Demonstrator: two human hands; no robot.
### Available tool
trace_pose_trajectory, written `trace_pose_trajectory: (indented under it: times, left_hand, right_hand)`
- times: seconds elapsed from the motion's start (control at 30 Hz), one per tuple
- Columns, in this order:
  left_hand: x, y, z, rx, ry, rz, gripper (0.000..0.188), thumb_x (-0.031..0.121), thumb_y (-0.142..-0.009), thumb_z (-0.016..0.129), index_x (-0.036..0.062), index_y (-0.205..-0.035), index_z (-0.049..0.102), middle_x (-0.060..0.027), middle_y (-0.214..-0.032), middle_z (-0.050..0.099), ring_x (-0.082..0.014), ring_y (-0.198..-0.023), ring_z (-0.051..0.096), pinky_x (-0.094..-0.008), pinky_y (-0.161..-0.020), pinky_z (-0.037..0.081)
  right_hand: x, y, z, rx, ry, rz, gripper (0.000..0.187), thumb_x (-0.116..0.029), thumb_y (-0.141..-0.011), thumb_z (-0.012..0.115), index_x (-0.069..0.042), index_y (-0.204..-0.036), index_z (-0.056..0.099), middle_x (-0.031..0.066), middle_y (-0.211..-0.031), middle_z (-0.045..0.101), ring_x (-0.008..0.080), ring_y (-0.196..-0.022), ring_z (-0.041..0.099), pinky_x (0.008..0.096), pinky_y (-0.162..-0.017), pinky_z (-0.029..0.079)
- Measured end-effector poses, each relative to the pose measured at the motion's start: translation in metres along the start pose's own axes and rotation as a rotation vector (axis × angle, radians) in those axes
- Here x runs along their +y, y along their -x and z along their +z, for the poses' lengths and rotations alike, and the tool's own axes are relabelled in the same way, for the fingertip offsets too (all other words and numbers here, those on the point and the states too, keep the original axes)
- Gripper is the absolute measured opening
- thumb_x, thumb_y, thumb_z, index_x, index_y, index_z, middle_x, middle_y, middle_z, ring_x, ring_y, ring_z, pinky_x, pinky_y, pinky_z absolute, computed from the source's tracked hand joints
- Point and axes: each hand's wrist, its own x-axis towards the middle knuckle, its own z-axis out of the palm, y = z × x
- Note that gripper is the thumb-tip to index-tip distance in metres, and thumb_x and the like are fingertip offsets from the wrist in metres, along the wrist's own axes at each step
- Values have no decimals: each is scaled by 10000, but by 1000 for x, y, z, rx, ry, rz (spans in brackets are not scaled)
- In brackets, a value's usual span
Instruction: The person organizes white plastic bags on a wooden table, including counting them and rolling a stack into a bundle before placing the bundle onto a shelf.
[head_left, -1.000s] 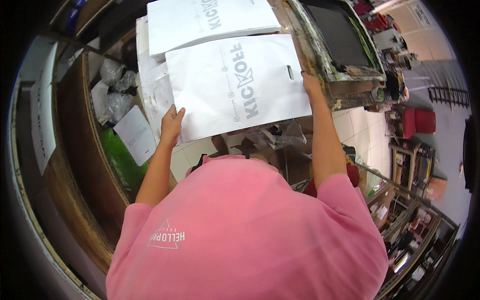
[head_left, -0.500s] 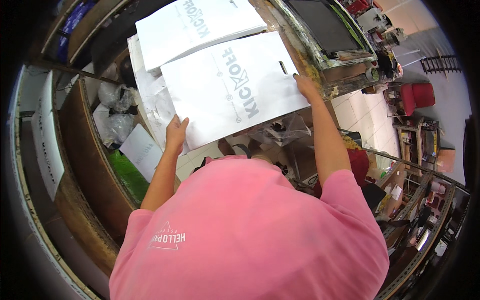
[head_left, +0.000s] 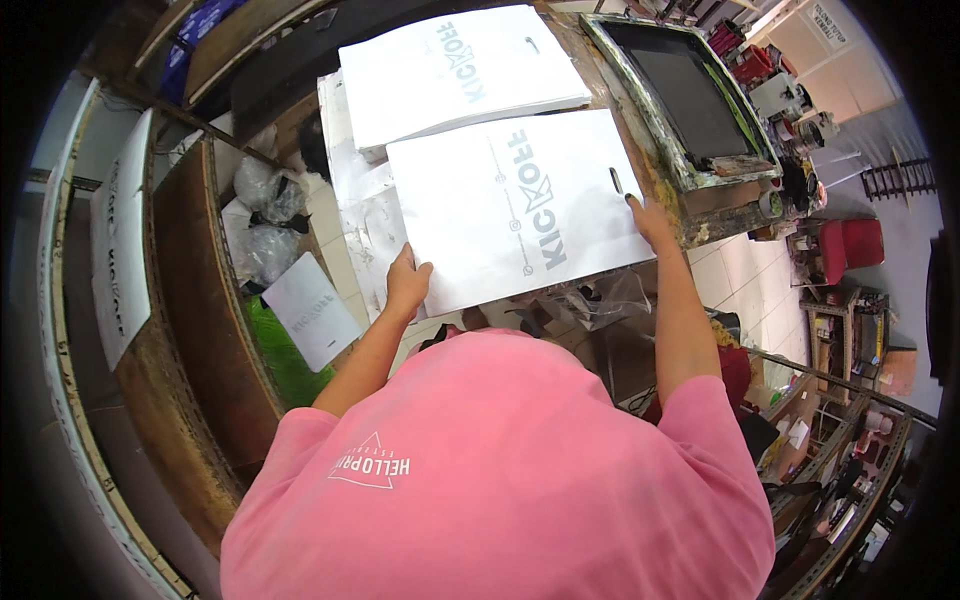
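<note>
A flat white printed bag (head_left: 460, 210) with a cut-out handle slot lies across the front of the table, its grey print turned sideways. My left hand (head_left: 408, 285) grips its near left corner, thumb on top and fingers hidden beneath. At the right edge, close to the slot, my right hand (head_left: 652, 222) pinches the bag. Just beyond it, partly under its far edge, rests a stack of similar white bags (head_left: 400, 85). White sheets (head_left: 372, 230) show along the left side of the table.
A framed printing screen (head_left: 665, 95) stands at the far right, with pots and cans (head_left: 775, 95) beyond it. Shelving with brown boards (head_left: 195, 290) runs along my left. A loose printed white bag (head_left: 312, 312) lies on a green package (head_left: 275, 340) there. Clear plastic (head_left: 610, 300) hangs below the table edge.
The whole view has shifted, so table and bags appear farther right and lower. Both hands keep the same hold on the front bag, which stays in about the same place beside the stack.
</note>
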Motion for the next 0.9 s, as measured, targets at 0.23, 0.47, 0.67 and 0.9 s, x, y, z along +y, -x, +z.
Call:
trace_pose_trajectory:
  times: [0.23,0.47,0.67,0.9]
  left_hand:
    - [18,18,-4,66,-340,-42,657,48,-818,623,-19,-1458,489,-323,-1410,557,-429,-1333,540,-423,-1138,424]
    - [15,13,-6,2,-587,45,632,131,-856,625,38,-1470,507,-287,-1514,461,-430,-1375,482,-442,-1160,398]
    - [38,-53,-17,194,-857,427,645,356,-1020,561,16,-1544,401,-251,-1646,264,-388,-1526,252,-506,-1246,220]
    - [36,-135,-15,170,-1196,506,982,697,-1026,285,-88,-1603,158,-249,-1703,98,-346,-1597,16,-500,-1275,-64]
  right_hand:
    - [-107,103,33,133,-46,-528,522,-242,-901,719,-65,-1360,545,175,-1379,574,375,-1274,533,526,-1022,454]
    - [-172,200,96,39,416,-883,481,-283,-942,564,9,-1322,601,178,-1448,529,303,-1372,469,779,-1150,146]
    - [-177,203,95,-21,487,-858,560,-314,-967,541,39,-1402,544,198,-1514,486,317,-1430,436,788,-1160,91]
    - [-185,203,89,-49,510,-859,583,-320,-962,529,55,-1408,518,223,-1507,485,344,-1422,450,751,-1181,93]
